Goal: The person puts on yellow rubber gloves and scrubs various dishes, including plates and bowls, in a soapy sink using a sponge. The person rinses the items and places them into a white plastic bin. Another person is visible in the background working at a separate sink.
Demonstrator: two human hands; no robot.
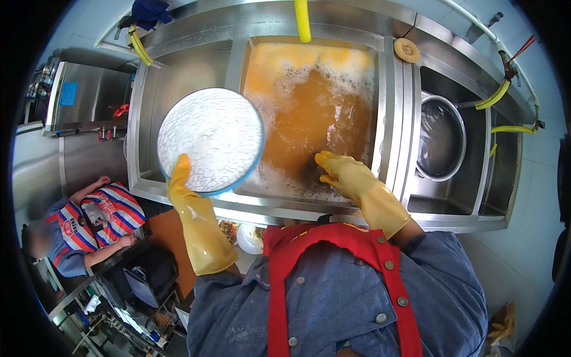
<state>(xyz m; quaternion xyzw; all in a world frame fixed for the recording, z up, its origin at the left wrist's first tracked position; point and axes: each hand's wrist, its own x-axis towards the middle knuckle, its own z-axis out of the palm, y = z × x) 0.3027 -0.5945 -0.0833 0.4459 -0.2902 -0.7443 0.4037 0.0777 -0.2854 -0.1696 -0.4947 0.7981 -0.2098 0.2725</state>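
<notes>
My left hand, in a long yellow rubber glove, grips a large round white plate with a blue edge at its near left rim. The plate is wet with fine dark streaks and is held over the divider between the left basin and the middle basin. My right hand, gloved alike, hovers over the near right part of the brown soapy water. Its thumb and fingers are apart, with nothing visible between them. Foam lines the far side of this water, and a dark patch shows beneath the right hand.
On the right, a round metal pot of water sits in a sink under a yellow hose. Another hose hangs over the middle basin. A round tan pad lies on the ledge. A person in a striped apron is at left.
</notes>
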